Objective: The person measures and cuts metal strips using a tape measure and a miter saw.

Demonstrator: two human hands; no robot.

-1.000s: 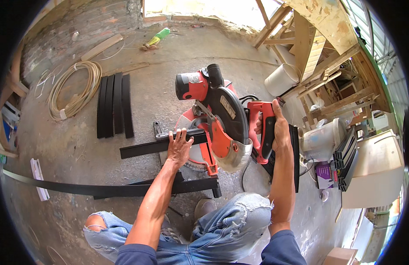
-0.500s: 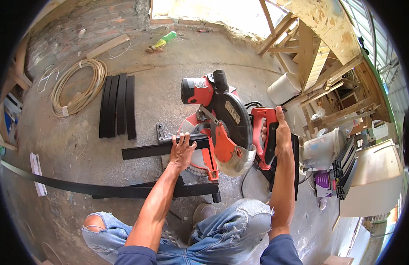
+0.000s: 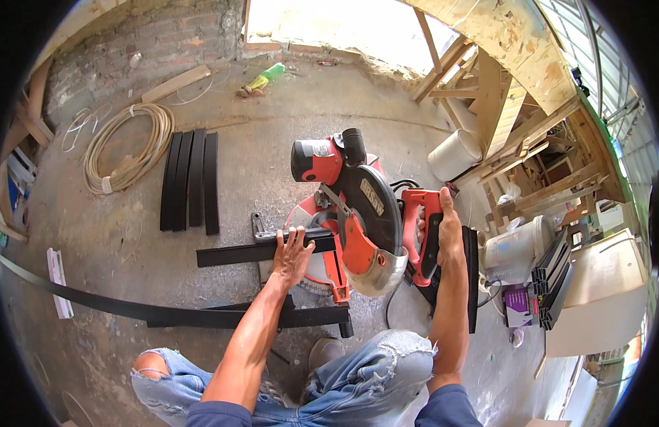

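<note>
A red and black mitre saw (image 3: 372,206) stands on the floor in front of me, its head raised above the base. My right hand (image 3: 449,231) is wrapped round the saw's red handle (image 3: 413,220). A black channel-like strip (image 3: 233,255) lies across the saw base along the fence, sticking out to the left. My left hand (image 3: 292,256) is closed over this strip, fingers bent across it and the fence, left of the blade. The silver and orange guard (image 3: 376,267) hides the blade. Nearer my knees, a long black strip (image 3: 166,313) runs leftward.
Several cut black strips (image 3: 191,181) lie side by side at the left, by a coiled hose (image 3: 95,153). White buckets (image 3: 457,153), a purple box (image 3: 517,307) and stacked black profiles (image 3: 554,277) stand at the right. Timber (image 3: 493,99) leans behind them. A green bottle (image 3: 269,75) lies far off.
The whole scene sits slightly lower in the picture, as from a small head movement. Both hands keep their grips, and the saw head stays raised.
</note>
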